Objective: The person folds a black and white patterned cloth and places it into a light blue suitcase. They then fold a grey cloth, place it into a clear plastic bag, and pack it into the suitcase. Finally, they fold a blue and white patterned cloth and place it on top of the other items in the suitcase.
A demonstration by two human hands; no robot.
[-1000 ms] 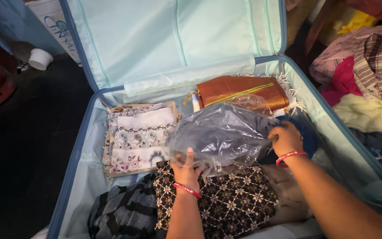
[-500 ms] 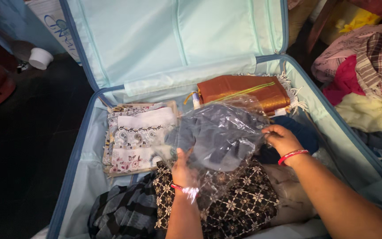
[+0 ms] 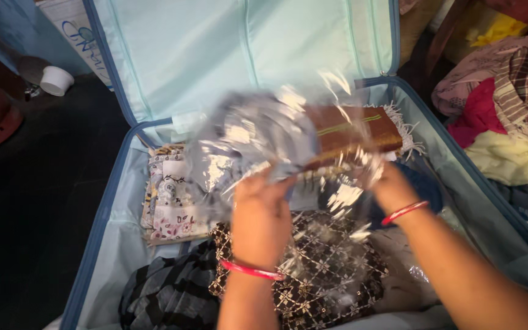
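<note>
suitcase (image 3: 108, 201): blue rim, pale mint lining
bag (image 3: 258, 131): clear, glinting plastic over grey-blue cloth, above the suitcase
sari (image 3: 352, 128): rust-orange, thin yellow-green stripe, at the suitcase's back
packet (image 3: 169, 201): white with floral and paisley print
cloth (image 3: 331, 269): black, cream star-and-lattice pattern
bangles (image 3: 249, 270): red
cup (image 3: 54, 80): white, left of the suitcase

Glossy crinkled clear plastic bag (image 3: 258, 137)
</note>
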